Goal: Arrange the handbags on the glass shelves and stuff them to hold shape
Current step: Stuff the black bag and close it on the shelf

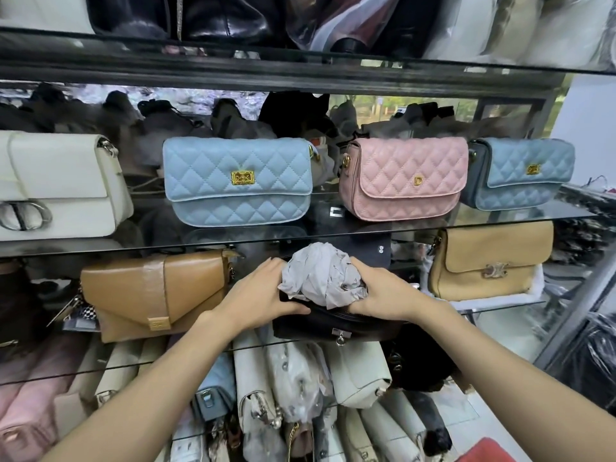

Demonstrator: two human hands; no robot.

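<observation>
The white leather flap handbag point(56, 188) is cut off by the left edge, the dark brown bag point(333, 323) lies mostly hidden beneath crumpled grey stuffing paper point(325, 275), and the red object point(486, 453) is cropped at the bottom.

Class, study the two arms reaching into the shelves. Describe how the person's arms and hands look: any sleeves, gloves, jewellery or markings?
Both forearms are bare up to the frame's lower edge, so no sleeve shows. The left hand and right hand wear no gloves. No rings, watch, bracelets or markings are visible on either hand or wrist.
</observation>
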